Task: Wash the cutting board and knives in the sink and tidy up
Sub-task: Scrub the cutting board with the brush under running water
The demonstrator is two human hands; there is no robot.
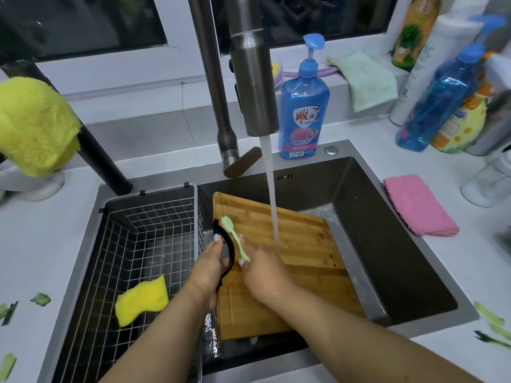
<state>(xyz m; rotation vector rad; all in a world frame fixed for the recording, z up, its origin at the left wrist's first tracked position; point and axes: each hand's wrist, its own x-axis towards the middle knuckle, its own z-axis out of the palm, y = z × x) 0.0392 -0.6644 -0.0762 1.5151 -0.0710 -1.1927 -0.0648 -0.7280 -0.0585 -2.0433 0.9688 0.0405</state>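
Bamboo cutting board (298, 244) lies tilted in sink (387, 244) under running tap water (272, 194), likely for runoff. Left hand (210, 268) grips black-handled tool (228, 251); right hand (262, 268) pinches pale green utensil (235, 236) near stream for rinsing. Yellow sponge (142, 299) waits in wire basket (143, 230).

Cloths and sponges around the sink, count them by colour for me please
Yellow: 2, the sponge in the wire basket and the fluffy cloth at left
Pink: 1, the folded cloth right of the sink
Pale green: 1, the cloth on the window ledge
Total: 4
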